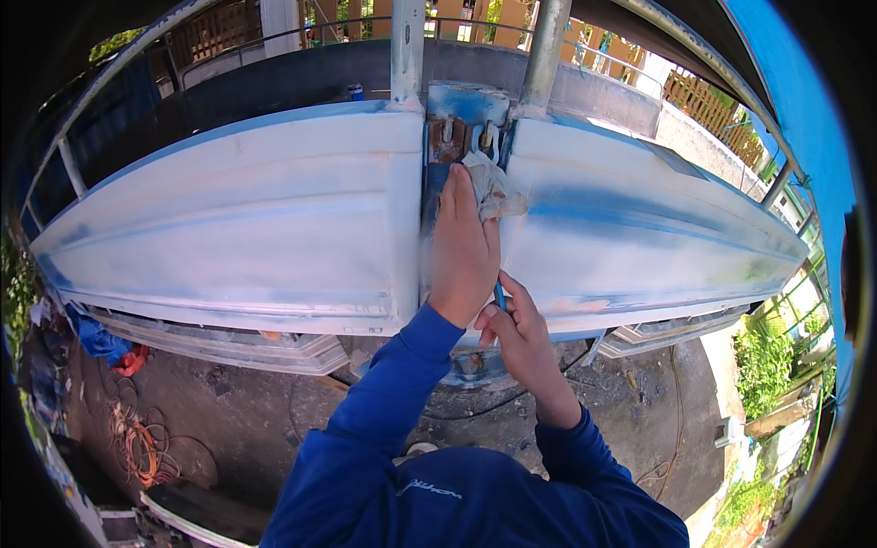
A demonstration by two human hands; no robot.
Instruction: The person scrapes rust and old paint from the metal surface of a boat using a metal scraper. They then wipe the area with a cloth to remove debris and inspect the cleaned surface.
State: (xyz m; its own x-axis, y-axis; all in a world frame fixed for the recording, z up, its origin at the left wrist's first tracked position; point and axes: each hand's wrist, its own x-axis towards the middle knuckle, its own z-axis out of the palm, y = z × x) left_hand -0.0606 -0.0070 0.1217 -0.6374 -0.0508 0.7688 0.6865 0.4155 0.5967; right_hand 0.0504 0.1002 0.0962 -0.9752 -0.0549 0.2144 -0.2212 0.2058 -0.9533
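Observation:
My left hand (464, 253) reaches up along the dark vertical gap between two white and blue panels, fingers stretched out. A crumpled whitish cloth or paper (492, 188) sits between its fingers and thumb, sticking out to the right. Just below, my right hand (515, 327) pinches a slim blue object (499, 296), mostly hidden by the fingers. The left panel (274, 226) is largely white. Blue patches show through on the right panel (630, 233). Above the cloth, rusty metal fittings (449, 137) sit under a worn blue block (468, 103).
Two upright metal posts (407, 55) rise behind the panels. Slatted grey parts (233, 346) lie beneath the panels. Coiled orange hose or cable (140, 449) lies on the dark floor (253, 404) at left. A blue tarp (808, 89) hangs at right.

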